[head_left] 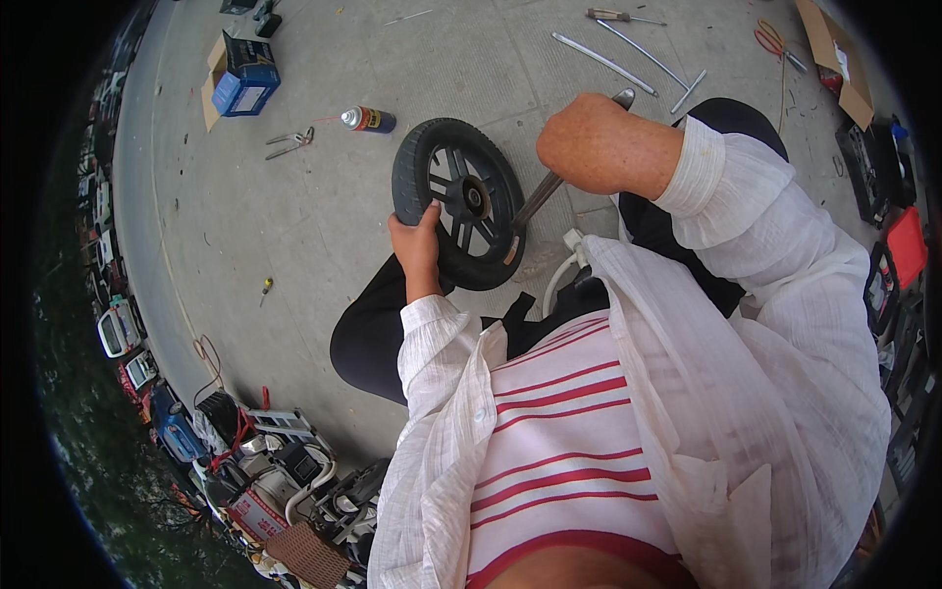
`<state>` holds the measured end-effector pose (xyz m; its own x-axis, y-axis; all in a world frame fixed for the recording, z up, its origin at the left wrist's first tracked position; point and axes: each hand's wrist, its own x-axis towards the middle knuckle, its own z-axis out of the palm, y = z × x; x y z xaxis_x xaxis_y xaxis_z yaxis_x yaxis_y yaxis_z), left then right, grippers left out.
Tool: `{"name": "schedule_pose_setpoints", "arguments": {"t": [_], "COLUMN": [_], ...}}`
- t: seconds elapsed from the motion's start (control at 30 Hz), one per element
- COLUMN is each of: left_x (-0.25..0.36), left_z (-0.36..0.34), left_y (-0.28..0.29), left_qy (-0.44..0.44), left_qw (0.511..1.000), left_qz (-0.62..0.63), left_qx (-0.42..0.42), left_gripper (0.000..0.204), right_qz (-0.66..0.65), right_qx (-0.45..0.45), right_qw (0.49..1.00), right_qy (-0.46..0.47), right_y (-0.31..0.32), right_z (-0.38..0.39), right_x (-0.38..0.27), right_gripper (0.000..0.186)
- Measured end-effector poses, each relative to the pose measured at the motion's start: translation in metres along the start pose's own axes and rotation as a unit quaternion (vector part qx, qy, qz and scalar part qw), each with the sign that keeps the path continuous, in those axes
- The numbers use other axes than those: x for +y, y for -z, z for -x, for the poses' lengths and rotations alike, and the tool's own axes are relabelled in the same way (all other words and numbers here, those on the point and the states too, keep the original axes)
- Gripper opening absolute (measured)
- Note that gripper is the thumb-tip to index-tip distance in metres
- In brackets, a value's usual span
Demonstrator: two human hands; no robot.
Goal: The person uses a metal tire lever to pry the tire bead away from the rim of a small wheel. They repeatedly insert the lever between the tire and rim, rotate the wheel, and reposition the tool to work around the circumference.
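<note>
Head view: pliers (289, 144) and spray can (373, 120) near wheel (407, 177); blue box (245, 80) beyond.

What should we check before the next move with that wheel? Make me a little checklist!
1. Left hand gripping the wheel: ok, its thumb is on the near face.
2. Right hand holding the metal bar: ok, the fist is closed around it.
3. Bar's lower end at the wheel's edge: ok, it meets the side nearer the right hand.
4. Bar's tip tucked under the tyre: cannot tell, too small to see.
5. Spray can apart from the wheel: ok, there is a gap.
6. Loose tools put away: not ok, the pliers and T-handled tool lie on the ground.
</note>
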<state>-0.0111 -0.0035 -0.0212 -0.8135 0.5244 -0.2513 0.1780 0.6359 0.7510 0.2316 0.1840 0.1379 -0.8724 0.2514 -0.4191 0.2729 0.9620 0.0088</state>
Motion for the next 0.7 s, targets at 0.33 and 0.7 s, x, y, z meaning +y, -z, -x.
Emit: {"name": "schedule_pose_setpoints", "arguments": {"t": [0.33,0.7], "left_x": [0.025,0.032], "left_z": [0.021,0.030], "left_y": [-0.007,-0.009], "left_qy": [-0.039,-0.042], "left_qw": [0.997,0.992], "left_qz": [-0.072,-0.115], "left_qx": [-0.011,-0.005], "left_gripper": [0.065,0.064], "right_qz": [-0.294,-0.196], "right_qx": [0.346,0.266], "right_qw": [0.884,0.934], "right_qy": [-0.114,-0.133], "right_y": [0.019,0.013], "right_z": [-0.011,-0.027], "right_x": [0.010,0.006], "right_gripper": [0.025,0.026]}}
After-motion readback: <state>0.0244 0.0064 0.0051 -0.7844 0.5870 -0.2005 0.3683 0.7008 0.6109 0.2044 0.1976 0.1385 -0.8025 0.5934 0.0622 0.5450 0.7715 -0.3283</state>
